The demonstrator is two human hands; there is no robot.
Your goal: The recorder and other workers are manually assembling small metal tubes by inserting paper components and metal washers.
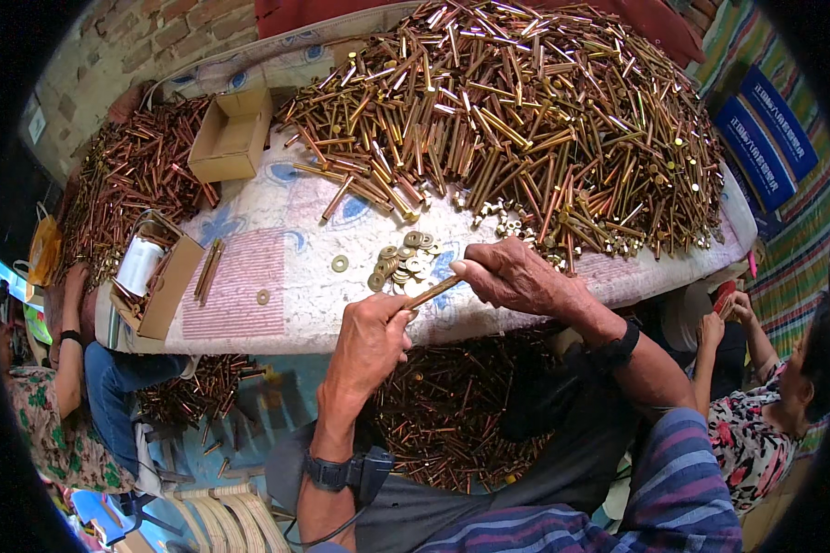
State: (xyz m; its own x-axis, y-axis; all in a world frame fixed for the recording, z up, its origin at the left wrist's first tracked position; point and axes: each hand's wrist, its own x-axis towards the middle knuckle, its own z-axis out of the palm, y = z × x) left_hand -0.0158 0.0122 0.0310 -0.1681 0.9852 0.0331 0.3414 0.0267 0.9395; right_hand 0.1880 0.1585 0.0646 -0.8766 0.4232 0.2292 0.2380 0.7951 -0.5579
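Over the table's near edge, my left hand (369, 336) and my right hand (521, 276) hold a slim brass-coloured bolt (433, 292) between them. The left fingers are closed round its lower end, while the right thumb and fingers pinch the upper end. Just beyond the bolt lies a small heap of round metal washers (401, 264). A single washer (340, 263) sits to the left of that heap. Behind my hands rises a large pile of long brass-coloured bolts (526, 120), with small shiny metal pieces (500, 221) along its near edge.
An open cardboard box (231, 138) stands at the far left beside another bolt pile (148, 152). Nearer is a carton (171, 286) with a white roll (140, 265). More bolts (452, 405) lie below the table. Co-workers sit at left and right (756, 415).
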